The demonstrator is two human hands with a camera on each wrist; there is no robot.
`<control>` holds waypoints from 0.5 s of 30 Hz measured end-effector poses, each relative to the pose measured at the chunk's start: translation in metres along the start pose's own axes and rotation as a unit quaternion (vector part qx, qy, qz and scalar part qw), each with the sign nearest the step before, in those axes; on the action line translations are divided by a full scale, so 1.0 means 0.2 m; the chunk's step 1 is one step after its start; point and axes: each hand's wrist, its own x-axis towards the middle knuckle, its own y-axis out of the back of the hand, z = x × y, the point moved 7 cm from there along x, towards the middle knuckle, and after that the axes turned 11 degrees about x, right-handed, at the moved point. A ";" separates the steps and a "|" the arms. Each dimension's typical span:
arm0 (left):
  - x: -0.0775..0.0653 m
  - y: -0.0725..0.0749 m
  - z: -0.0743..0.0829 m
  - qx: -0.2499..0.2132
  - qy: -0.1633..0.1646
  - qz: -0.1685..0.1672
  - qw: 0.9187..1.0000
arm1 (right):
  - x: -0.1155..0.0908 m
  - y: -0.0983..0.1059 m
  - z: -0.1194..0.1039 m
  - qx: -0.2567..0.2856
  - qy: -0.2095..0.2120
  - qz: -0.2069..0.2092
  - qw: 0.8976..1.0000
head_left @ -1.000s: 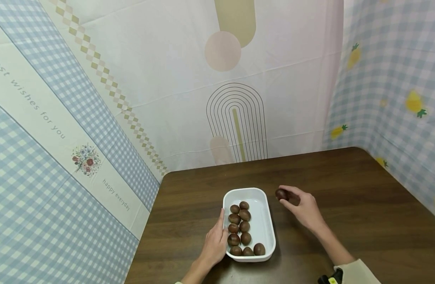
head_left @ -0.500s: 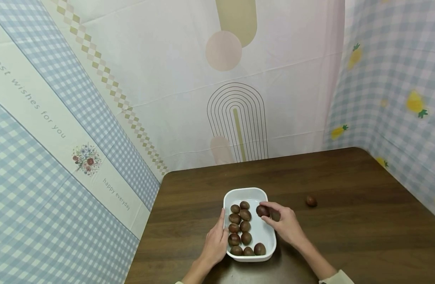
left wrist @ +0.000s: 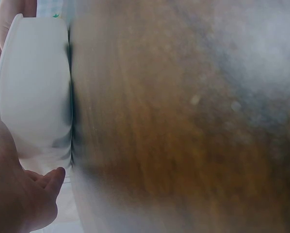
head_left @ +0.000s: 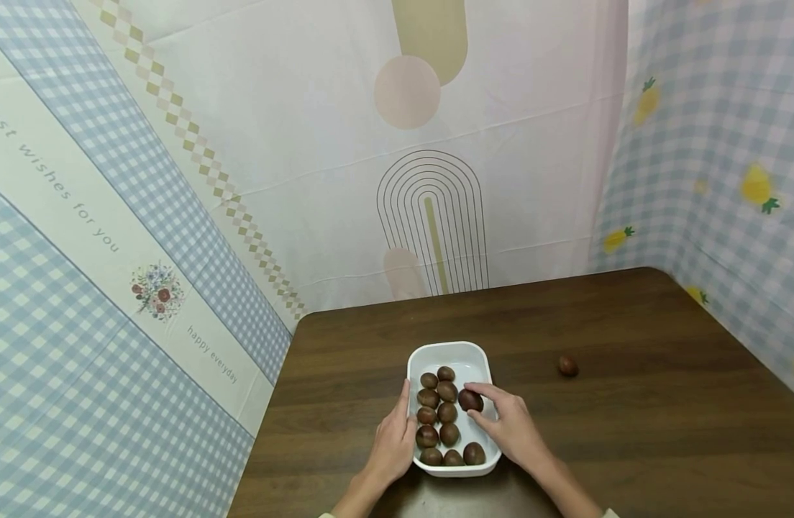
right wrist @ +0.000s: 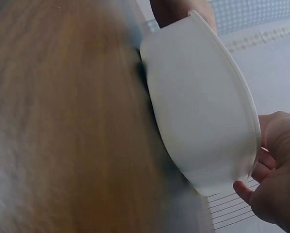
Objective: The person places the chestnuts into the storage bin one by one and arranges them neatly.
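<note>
In the head view, a white rectangular dish (head_left: pixel 441 350) holds several round brown chestnuts (head_left: pixel 446 412) in two columns at its left, with a short row along the near end. My right hand (head_left: pixel 510 424) pinches one dark chestnut (head_left: pixel 471 400) between thumb and fingers, inside the dish at its right side. My left hand (head_left: pixel 392 440) rests against the dish's left side, index finger laid straight along it. Both wrist views show the dish's outer wall (left wrist: pixel 36 82); the held chestnut is hidden there. In the right wrist view, my right hand (right wrist: pixel 281 170) overlaps the rim.
A single chestnut (head_left: pixel 568 366) lies on the dark wooden table (head_left: pixel 649 432), right of the dish. Behind the table hangs a pale patterned cloth (head_left: pixel 533 180). Blue checked cloths stand at the left (head_left: pixel 60 316) and right (head_left: pixel 714 144).
My right hand has carried a chestnut from right of the dish leftward and into it, uncovering another chestnut on the table. The left hand has stayed against the dish.
</note>
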 end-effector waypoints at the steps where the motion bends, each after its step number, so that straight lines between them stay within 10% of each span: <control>1: 0.00 0.00 0.00 0.000 0.000 0.000 1.000 | 0.00 -0.01 -0.01 -0.005 0.001 -0.002 1.000; 15: 0.00 0.01 0.00 0.004 0.003 0.000 1.000 | 0.01 -0.11 -0.06 -0.093 0.002 -0.098 0.991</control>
